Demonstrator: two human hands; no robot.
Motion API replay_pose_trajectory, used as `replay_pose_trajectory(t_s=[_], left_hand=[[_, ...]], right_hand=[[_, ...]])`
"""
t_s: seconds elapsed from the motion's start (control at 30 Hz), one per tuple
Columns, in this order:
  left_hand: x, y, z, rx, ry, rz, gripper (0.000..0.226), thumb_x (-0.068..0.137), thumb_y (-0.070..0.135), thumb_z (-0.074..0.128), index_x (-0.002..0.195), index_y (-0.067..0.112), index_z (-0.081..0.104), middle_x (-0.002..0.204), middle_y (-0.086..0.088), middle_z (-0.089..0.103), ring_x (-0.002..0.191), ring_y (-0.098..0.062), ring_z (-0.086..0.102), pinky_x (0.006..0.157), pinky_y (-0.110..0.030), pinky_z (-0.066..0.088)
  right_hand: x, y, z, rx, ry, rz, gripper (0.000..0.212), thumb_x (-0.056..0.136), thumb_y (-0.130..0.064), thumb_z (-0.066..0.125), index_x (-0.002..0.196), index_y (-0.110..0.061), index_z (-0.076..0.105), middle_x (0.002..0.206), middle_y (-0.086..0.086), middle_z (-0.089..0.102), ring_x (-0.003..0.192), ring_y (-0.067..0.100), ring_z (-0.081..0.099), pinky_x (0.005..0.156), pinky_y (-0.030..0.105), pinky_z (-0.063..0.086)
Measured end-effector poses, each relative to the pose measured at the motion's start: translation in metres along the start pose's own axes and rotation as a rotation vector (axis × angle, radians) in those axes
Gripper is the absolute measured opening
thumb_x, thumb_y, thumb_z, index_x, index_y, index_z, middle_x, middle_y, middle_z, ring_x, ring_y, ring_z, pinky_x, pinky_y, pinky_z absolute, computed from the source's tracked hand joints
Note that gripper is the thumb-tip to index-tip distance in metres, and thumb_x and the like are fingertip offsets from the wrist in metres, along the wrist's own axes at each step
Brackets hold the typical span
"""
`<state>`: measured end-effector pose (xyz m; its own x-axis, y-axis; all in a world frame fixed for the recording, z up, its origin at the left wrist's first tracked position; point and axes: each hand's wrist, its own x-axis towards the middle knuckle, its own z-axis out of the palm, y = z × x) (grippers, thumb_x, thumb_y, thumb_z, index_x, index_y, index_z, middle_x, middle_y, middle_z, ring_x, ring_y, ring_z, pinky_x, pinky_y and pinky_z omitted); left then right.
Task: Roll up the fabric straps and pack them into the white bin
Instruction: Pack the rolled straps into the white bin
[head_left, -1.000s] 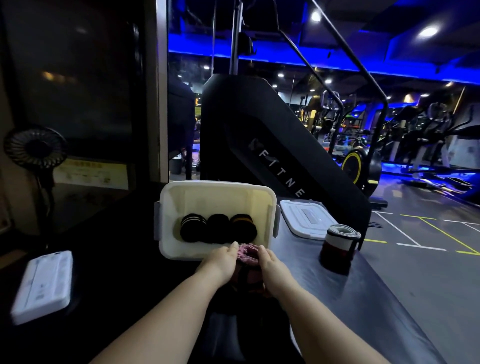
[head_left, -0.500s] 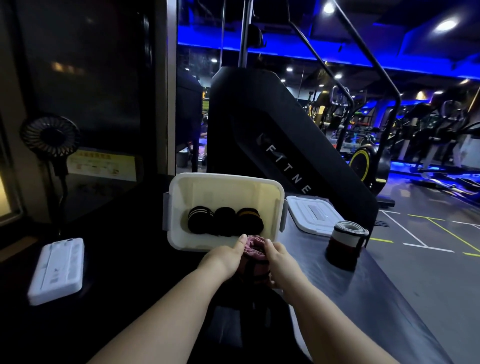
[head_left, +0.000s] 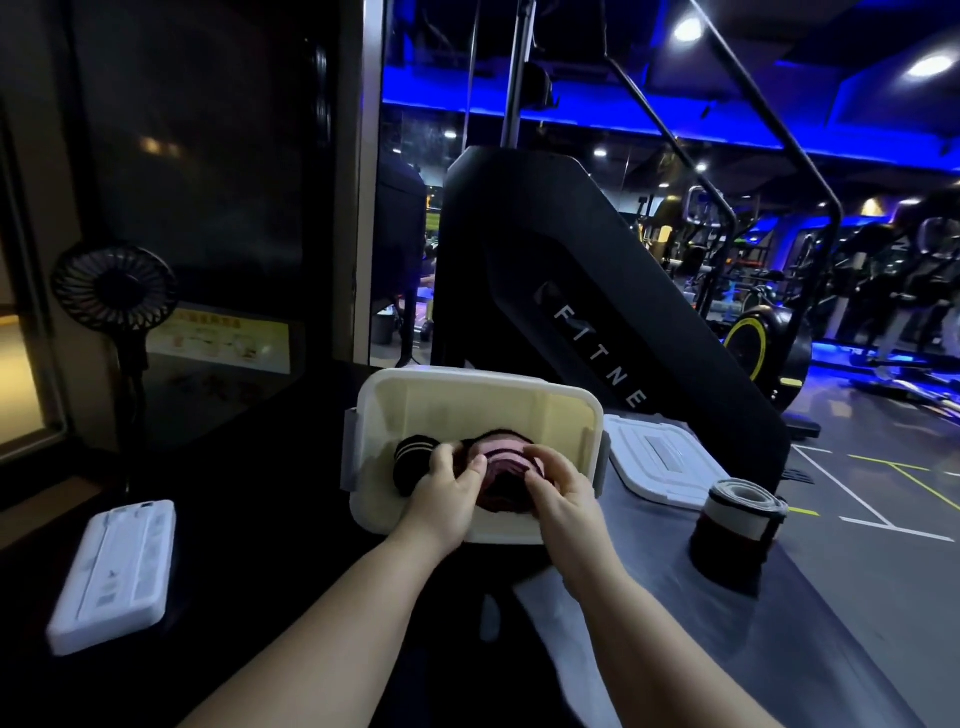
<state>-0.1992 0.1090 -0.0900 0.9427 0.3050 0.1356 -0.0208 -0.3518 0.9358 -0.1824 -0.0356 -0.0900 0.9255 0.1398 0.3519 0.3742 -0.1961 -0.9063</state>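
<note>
A black gym machine with the white letters "FITNE" on its slanted side stands behind everything, and blue-lit exercise equipment fills the room beyond it. In front of it runs the dark worktop, grey where the light catches it on the right. The white bin sits on the worktop near the middle of the view, open, with its cream inside facing the camera. Its flat white lid lies just beside it on the right, apart from the rim. A white slab-shaped device lies well off to the left on the worktop, and a small black fan stands on a thin stem behind it. To the right of the lid, a rolled strap stands on end, dark below and pale at the top.

Both forearms reach forward over the near rim of the bin. The left hand and the right hand each curl their fingers round the maroon rolled strap, gripping it from either side, thumbs towards the camera. The roll is inside the bin, its spiral end with pink and dark layers facing up. Whether it touches the floor of the bin cannot be told. A black rolled strap with pale stripes lies in the bin just left of it, against the left hand's fingers.
</note>
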Motion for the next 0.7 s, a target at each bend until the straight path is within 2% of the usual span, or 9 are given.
replay_pose_trajectory(t_s=[0.03,0.1,0.13,0.2,0.3,0.37,0.43,0.6,0.7], left_hand=[[0.005,-0.001,-0.001,0.001,0.012,0.001,0.050,0.099,0.038,0.047,0.142,0.013,0.036,0.141,-0.014,0.049,0.129,-0.028,0.046,0.103,-0.031,0.038],[0.016,-0.002,-0.002,0.019,0.006,-0.012,0.054,0.099,0.037,0.048,0.143,0.011,0.033,0.142,-0.016,0.047,0.130,-0.030,0.045,0.100,-0.029,0.036],[0.022,-0.003,-0.001,0.030,-0.006,-0.022,0.053,0.100,0.036,0.047,0.144,0.011,0.032,0.141,-0.016,0.047,0.130,-0.030,0.045,0.097,-0.027,0.035],[0.035,-0.003,0.001,0.068,-0.022,-0.030,0.049,0.101,0.036,0.045,0.143,0.015,0.033,0.136,-0.016,0.052,0.125,-0.031,0.049,0.092,-0.027,0.036],[0.055,-0.005,0.004,0.139,-0.032,-0.028,0.037,0.101,0.040,0.042,0.133,0.021,0.037,0.128,-0.014,0.055,0.116,-0.033,0.053,0.094,-0.033,0.041],[0.066,-0.004,0.006,0.222,-0.017,-0.012,0.037,0.100,0.044,0.040,0.130,0.022,0.040,0.127,-0.013,0.054,0.115,-0.034,0.052,0.096,-0.037,0.041],[0.074,-0.002,0.007,0.376,0.017,0.021,0.039,0.100,0.046,0.038,0.131,0.022,0.043,0.127,-0.011,0.054,0.118,-0.033,0.051,0.099,-0.037,0.040],[0.089,-0.012,0.017,0.583,0.041,0.114,0.036,0.101,0.044,0.031,0.125,0.023,0.047,0.128,-0.003,0.057,0.123,-0.025,0.048,0.105,-0.042,0.026],[0.092,-0.019,0.019,0.590,0.080,0.157,0.035,0.101,0.045,0.031,0.119,0.024,0.050,0.121,-0.001,0.060,0.116,-0.024,0.052,0.101,-0.040,0.029]], right_hand=[[0.004,0.001,0.004,-0.030,-0.008,-0.012,0.018,0.091,-0.025,0.061,0.107,-0.031,0.069,0.102,-0.007,0.071,0.096,0.003,0.065,0.082,0.016,0.050],[0.014,0.007,0.010,-0.091,0.007,-0.015,0.038,0.082,-0.050,0.064,0.117,-0.035,0.065,0.113,-0.004,0.064,0.105,0.004,0.061,0.092,0.021,0.048],[0.019,0.010,0.012,-0.127,0.021,0.000,0.043,0.082,-0.052,0.065,0.122,-0.037,0.062,0.114,-0.003,0.060,0.105,0.004,0.058,0.092,0.021,0.045],[0.028,0.012,0.015,-0.202,0.047,0.024,0.043,0.088,-0.041,0.066,0.129,-0.037,0.057,0.110,-0.004,0.053,0.100,0.005,0.053,0.085,0.013,0.038],[0.045,0.017,0.019,-0.253,0.058,-0.009,0.042,0.090,-0.032,0.066,0.131,-0.036,0.056,0.102,-0.018,0.053,0.094,0.001,0.054,0.072,0.001,0.036],[0.057,0.022,0.022,-0.274,0.061,-0.023,0.045,0.091,-0.033,0.065,0.133,-0.040,0.053,0.119,-0.014,0.054,0.109,0.008,0.055,0.082,0.005,0.035],[0.066,0.025,0.022,-0.325,0.052,-0.023,0.047,0.092,-0.038,0.063,0.136,-0.042,0.050,0.136,-0.008,0.046,0.120,0.012,0.050,0.090,0.013,0.032],[0.085,0.040,0.023,-0.374,0.028,-0.041,0.041,0.095,-0.037,0.057,0.136,-0.038,0.052,0.142,-0.003,0.043,0.126,0.016,0.045,0.097,0.020,0.033],[0.092,0.045,0.025,-0.426,-0.010,-0.009,0.044,0.097,-0.038,0.053,0.140,-0.039,0.046,0.143,-0.002,0.036,0.127,0.018,0.044,0.102,0.023,0.034]])
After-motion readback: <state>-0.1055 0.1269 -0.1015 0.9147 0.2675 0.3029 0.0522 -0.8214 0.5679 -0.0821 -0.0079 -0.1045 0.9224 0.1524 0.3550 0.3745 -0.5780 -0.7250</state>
